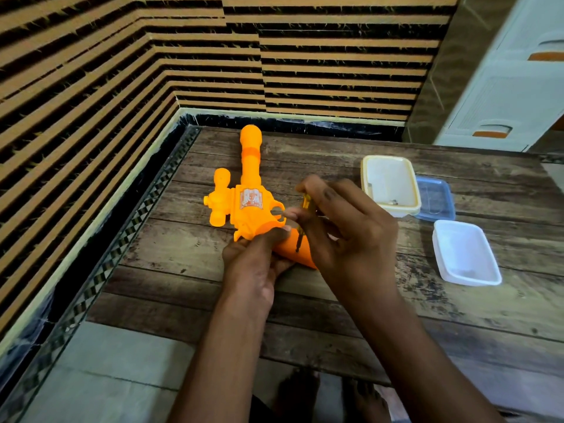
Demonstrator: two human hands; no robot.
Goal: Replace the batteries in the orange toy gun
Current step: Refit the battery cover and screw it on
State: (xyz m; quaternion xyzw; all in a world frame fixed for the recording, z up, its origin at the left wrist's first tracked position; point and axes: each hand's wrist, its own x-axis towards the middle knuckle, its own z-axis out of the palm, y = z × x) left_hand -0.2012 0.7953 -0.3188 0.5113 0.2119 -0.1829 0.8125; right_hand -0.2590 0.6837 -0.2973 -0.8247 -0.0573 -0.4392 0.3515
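Bare forearms reach over the wooden-plank table (pixel 335 300) — left hand (pixel 256 257) clamping the orange plastic toy gun (pixel 244 203) steady, right hand (pixel 345 227) pinching a slim yellow-handled screwdriver (pixel 302 221) upright on its grip — apparently working a battery-cover screw.

Low wooden table (pixel 335 315), dark weathered planks, worn patches along right side. Walls behind and at left clad in horizontal stripes, tan and black, meeting at corner (pixel 177 99). Pale trim strip (pixel 100 221) and black band run along wall base. Patterned border tiles (pixel 100 270) beside table's left edge, grey-green floor (pixel 100 377) nearer camera. White plastic drawer unit (pixel 512 87) with orange handles at upper right, blurred, possibly three drawers. Light warm, even, source unseen.
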